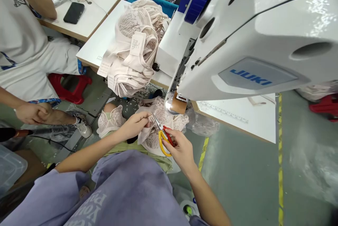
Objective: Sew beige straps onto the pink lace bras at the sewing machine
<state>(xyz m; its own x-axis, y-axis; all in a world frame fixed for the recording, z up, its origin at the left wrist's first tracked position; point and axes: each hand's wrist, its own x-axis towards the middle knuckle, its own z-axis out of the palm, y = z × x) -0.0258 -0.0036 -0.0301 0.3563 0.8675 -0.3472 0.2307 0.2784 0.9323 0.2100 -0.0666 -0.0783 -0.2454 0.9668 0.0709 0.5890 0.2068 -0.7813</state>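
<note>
My right hand (180, 148) is closed on scissors (164, 138) with one red and one yellow handle. Their blades point up and left, with the tips close to the fingers of my left hand (136, 125). The left hand is closed in a pinch at the edge of a pale lace bra (154, 141), though the exact bit between the fingertips is small and partly hidden. This bra hangs over my lap, under the end of the sewing machine. Another lace bra cup (111, 120) lies on my lap left of my forearm.
A white sewing machine (237, 53) with JUKI lettering looms over the right side. A stack of beige bras (134, 49) lies on the white table (99, 44). A seated person (23, 42) is at the left, near a phone (74, 12) and a red stool (71, 90).
</note>
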